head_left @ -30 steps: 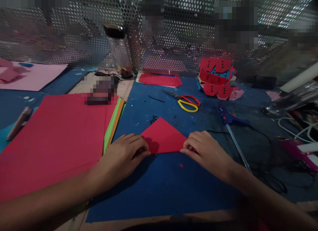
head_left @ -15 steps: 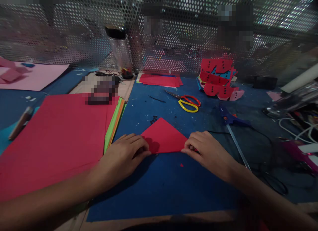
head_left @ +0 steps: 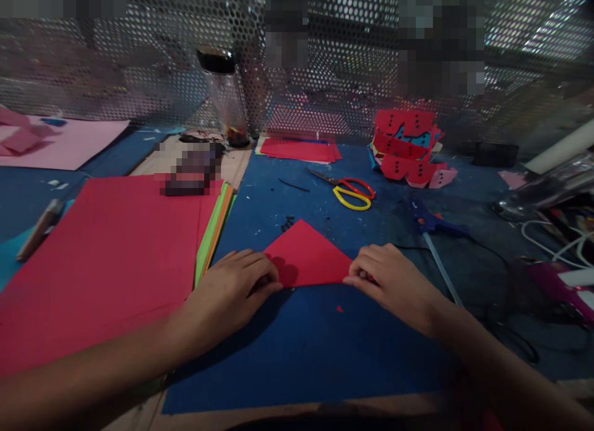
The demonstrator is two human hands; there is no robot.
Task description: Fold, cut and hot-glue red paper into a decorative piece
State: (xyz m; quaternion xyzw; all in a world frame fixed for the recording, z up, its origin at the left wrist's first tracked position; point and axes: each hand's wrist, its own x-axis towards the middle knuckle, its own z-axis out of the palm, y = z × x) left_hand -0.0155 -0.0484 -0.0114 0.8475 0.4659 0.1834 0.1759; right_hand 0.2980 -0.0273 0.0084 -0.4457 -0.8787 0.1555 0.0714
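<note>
Left of the folded red paper (head_left: 309,258), large red sheets (head_left: 120,245) are laid, with green and orange sheets (head_left: 213,230) showing along the side nearest it. At its left corner, no shift is seen in the left hand (head_left: 241,276): the fingers are curled and the thumb is pressed up to them on the near edge, the corner being covered. Only at the opposite end has a change been made: the right hand (head_left: 385,276) has been slid slightly outward along that edge, so a little more red is bared. The crease, it may be judged, is being run flat while the left end is anchored.

The folded paper itself is kept on the blue mat (head_left: 297,350), between the two hands. A broad triangle is formed, its point turned away from the person, its near edge almost straight, its surface smooth and shadowed beside the left hand. Beyond its point, slightly right, scissors (head_left: 333,181) are set down. At its right corner, thumb and fingertips are closed on the edge; how much is pinched is hidden. Farther right, a blue glue gun (head_left: 422,219) is left untouched.
</note>
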